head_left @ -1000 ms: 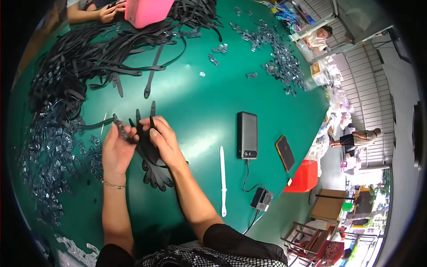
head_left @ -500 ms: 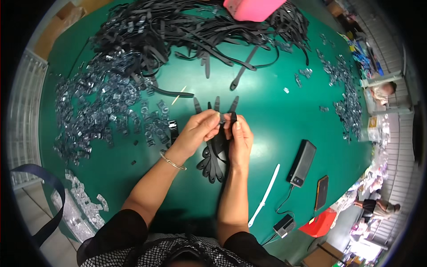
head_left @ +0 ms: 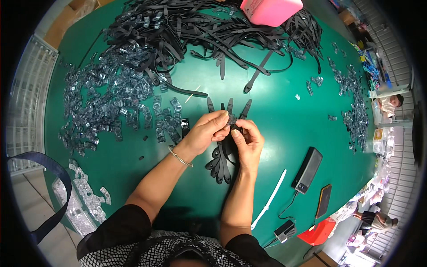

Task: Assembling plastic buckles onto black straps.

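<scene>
My left hand (head_left: 207,133) pinches a small translucent grey plastic buckle (head_left: 231,119) between thumb and fingertips. Close against it, the fingers of my right hand (head_left: 250,141) are closed on a black strap (head_left: 228,147) at the buckle; the fingers hide just where the two meet. Several black straps lie under and around both hands. Their ridged tips (head_left: 230,103) point away beyond my fingers, and their rounded, holed ends (head_left: 219,168) fan out nearer to me.
Many buckles (head_left: 104,95) heap at left, more (head_left: 351,102) at right. A strap tangle (head_left: 200,26) and pink container (head_left: 271,11) lie at the back. Rightward are a white strip (head_left: 270,198), power bank (head_left: 307,170), phone (head_left: 324,201) and adapter (head_left: 284,230). Clear pieces (head_left: 84,191) lie front left.
My right fingers have shifted from holding a strap end upright to pinching close beside the buckle. The buckle now shows more plainly at my left fingertips. The whole view has shifted slightly.
</scene>
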Available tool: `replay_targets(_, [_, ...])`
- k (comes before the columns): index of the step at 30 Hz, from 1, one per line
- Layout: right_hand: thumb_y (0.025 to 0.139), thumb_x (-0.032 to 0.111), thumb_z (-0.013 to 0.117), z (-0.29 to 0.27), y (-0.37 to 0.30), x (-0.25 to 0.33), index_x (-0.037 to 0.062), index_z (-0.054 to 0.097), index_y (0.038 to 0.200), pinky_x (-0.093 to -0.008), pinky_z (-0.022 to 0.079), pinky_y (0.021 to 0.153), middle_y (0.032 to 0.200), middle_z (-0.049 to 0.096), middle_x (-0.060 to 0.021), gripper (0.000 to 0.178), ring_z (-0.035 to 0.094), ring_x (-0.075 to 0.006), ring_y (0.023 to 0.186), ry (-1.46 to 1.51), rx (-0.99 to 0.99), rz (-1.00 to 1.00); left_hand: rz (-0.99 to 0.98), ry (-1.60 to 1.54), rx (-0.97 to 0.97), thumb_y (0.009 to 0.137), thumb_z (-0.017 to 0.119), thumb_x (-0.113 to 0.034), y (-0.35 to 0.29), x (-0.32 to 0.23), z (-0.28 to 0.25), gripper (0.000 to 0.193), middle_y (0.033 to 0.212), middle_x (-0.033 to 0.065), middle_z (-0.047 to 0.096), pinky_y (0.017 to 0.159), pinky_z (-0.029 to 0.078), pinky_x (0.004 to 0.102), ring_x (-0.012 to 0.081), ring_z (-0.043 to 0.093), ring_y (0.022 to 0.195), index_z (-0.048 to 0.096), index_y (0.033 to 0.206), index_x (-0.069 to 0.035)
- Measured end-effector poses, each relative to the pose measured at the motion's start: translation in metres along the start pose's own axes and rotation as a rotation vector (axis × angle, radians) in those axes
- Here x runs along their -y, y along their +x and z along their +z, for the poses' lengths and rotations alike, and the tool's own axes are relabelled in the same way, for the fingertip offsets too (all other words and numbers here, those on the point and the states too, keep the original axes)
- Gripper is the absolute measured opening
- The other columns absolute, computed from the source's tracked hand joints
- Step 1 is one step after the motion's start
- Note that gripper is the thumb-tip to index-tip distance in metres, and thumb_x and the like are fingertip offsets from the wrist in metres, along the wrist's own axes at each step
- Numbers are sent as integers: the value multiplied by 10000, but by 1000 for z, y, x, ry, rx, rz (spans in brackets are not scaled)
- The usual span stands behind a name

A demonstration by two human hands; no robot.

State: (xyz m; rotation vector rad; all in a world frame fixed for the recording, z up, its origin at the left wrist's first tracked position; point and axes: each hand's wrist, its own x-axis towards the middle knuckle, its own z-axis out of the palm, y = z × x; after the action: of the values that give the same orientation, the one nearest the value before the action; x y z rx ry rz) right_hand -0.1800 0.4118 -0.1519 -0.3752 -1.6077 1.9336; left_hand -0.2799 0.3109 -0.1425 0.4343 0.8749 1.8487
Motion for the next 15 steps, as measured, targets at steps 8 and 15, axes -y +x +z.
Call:
replay_targets(8, [757,-62,612,-1,-1,-3,-34,581,945,-214,414,724,875,540,-46,192,532,-112,813,36,3,-5,-35,8,39,941,391,-292,-1,-2,0,293,620,-36,378,476,264,176,28,305,532,447,778,-55])
replay_targets(15, [750,-68,578,3,-1,2,-20,562,915,-235,405,729,889,518,-41,173,498,-117,820,60,-60,36,-94,294,34,890,503,-228,-1,-12,-2,202,657,-32,457,489,306,169,27,373,564,513,813,-42])
